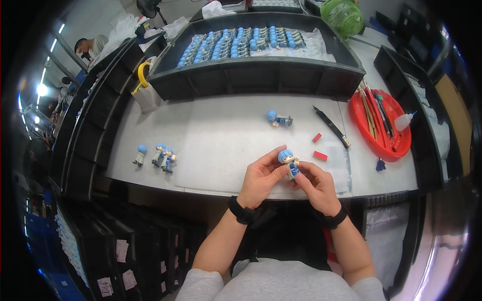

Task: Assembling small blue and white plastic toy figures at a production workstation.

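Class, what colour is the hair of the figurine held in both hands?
Light blue hair, seen best in the head view.

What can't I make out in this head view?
- Head view, hidden: back of the held blue-haired toy figure, turned away; the left hand and right hand cover parts of it.
- Head view, too small: faces of blue-haired figures in the black plastic tray.
- Head view, covered: part of the red plastic bowl, beneath slim, multicoloured tools.
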A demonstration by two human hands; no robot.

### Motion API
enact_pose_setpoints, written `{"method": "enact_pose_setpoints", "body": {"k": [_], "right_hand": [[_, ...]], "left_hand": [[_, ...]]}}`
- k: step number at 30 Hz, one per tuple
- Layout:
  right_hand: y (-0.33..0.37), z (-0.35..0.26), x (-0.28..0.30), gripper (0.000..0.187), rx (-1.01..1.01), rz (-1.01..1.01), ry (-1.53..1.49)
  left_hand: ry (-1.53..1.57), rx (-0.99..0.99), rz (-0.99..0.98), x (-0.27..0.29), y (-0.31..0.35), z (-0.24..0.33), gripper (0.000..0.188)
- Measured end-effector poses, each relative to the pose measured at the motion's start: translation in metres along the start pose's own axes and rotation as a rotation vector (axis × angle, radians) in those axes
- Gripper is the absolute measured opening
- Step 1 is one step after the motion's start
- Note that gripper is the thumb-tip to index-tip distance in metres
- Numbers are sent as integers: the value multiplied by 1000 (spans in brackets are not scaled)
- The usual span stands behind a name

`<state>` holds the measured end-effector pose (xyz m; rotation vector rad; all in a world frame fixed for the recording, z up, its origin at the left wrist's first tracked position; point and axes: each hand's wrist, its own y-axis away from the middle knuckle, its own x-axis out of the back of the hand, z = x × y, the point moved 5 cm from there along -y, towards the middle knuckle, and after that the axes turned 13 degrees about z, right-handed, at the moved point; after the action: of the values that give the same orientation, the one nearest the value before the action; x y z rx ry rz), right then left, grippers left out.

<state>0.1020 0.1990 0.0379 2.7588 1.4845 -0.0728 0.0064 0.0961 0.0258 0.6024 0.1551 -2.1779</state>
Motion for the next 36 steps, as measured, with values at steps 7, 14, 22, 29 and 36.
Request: {"method": "enact_pose_setpoints", "body": {"k": [7, 14, 22, 29, 36], "right_hand": [[2, -1, 0, 38, 90, 2, 45], [3, -2, -1, 39, 107, 6, 62], [3, -1, 0, 40, 122, 12, 69], [1, 1, -1, 38, 165, 56, 40], [0, -1, 2, 34, 202, 128, 52]], "left_hand": [[16, -19, -20, -1, 1, 0, 49], [22, -37, -15, 0, 2, -1, 48], [7, -57, 14, 2, 0, -1, 36], [22, -42, 8, 2, 0, -2, 37], [-7, -30, -14, 1, 0, -5, 47]]}}
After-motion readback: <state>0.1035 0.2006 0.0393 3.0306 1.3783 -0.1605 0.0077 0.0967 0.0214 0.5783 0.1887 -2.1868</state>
